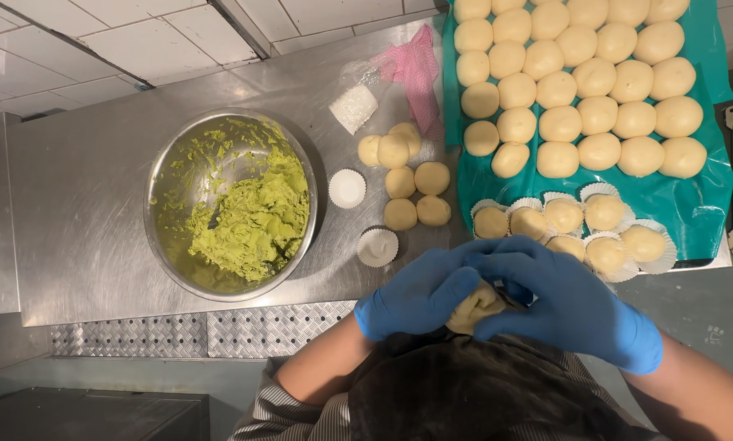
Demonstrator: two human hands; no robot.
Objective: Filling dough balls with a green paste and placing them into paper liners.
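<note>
A stainless-steel worktable [81,188] fills most of the view from above, its near edge bordered by ribbed metal plating. On its right end lies a teal sheet [693,204] covered with rows of smooth pale dough balls [597,77]; the top row runs out of view, so the full count cannot be told. Left of centre sits a round metal bowl [164,163] holding a heap of green paste [256,224], smears of it on the inner wall. Along the sheet's near edge stand filled white paper cups [603,211], the closest partly hidden behind the gloved hands. A loose cluster of smaller dough pieces [415,192] lies between bowl and sheet, with two empty paper cups [348,188] just beside them. A pink cloth [415,69] and a small clear plastic packet [354,108] lie at the far edge. At the front, a person in blue gloves works a dough ball [474,309]: the left hand [419,294] cups it from one side, the right hand [570,306] closes over it from the other, fingers of both curled tight onto it and meeting above. Only a sliver of dough shows between the gloves; whether any filling is inside cannot be made out. The forearms and a dark apron are cut off by the lower edge.
</note>
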